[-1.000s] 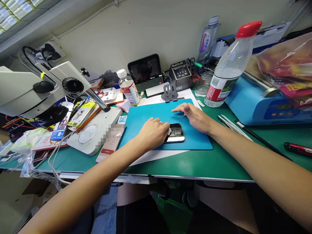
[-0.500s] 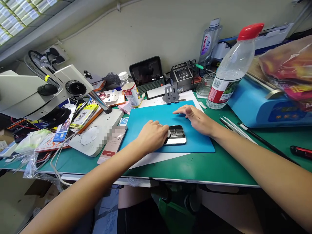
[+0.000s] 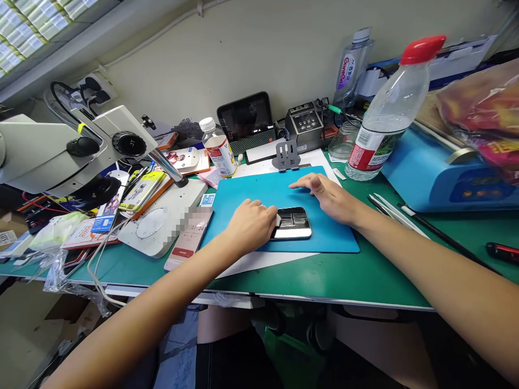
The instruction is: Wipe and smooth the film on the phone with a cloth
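1. Fingers of the left hand (image 3: 253, 224) are curled in close, holding a small white thing (image 3: 278, 220) by the near-left part of the shiny phone (image 3: 295, 222). Most of it is hidden, so I can't tell what it is. I'd hold it snug but not squash it.

2. Keep that wrist low and loose. Soft, even pushes look best, because a hard poke could make the phone slide.

3. Next comes the phone. It lies flat on the blue mat (image 3: 243, 186), close to the mat's front edge, and the mat is on the green worktop (image 3: 308, 275). Its top looks slick, so go slow and keep it flat.

4. On the right side, the fingers of the right hand (image 3: 328, 197) are wide and hold nothing. They are over the mat, beyond the phone; I can't tell if they touch it. That hand could steady the phone by its edge if it slips.

5. Mind the right elbow, too. The thin pale tools (image 3: 399, 215) sit beside that arm, and a bump might roll them.
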Tool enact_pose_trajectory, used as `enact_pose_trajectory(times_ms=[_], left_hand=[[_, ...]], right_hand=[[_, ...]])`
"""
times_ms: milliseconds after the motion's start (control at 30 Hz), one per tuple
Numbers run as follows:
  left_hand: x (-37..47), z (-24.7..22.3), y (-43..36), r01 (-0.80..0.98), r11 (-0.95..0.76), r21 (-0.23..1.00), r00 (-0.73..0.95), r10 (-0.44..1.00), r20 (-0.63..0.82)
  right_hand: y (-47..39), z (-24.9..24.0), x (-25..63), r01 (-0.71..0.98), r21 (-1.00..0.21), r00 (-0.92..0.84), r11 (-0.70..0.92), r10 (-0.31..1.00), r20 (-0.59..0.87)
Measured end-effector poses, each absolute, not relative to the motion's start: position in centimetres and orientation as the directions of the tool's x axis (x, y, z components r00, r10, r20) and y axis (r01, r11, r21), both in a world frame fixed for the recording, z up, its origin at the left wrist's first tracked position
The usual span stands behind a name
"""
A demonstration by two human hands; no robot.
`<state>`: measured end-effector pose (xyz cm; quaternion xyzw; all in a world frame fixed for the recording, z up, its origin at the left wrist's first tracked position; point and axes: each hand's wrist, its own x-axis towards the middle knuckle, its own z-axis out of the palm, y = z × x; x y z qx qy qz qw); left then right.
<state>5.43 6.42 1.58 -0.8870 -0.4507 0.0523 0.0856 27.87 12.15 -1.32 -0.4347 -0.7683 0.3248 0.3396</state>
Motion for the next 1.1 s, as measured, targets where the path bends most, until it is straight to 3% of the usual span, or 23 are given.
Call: enact_pose_trajectory(times_ms=[267,500,800,1100], left_hand=[[8.5,1.2,4.7,0.753,-0.641,-0.151,0.647,0.763,-0.011],[6.0,1.5,6.5,0.809,-0.555,-0.192,0.566,0.824,0.002],[9.1,1.1,4.5,0.766,-0.628,-0.138,0.634,0.774,0.001],[4.3,1.7,5.7,0.855,-0.485,-0.182,0.49,0.871,-0.017]], right_hand=[[12.2,-1.3,27.9,0.455,-0.781,-0.401,0.428,0.882,0.249],[12.3,-1.4,27.9,0.458,-0.783,-0.398,0.421,0.885,0.244],[12.3,-1.5,27.9,0.462,-0.775,-0.406,0.431,0.88,0.247],[12.2,-1.4,27.9,0.459,-0.791,-0.397,0.405,0.89,0.225]])
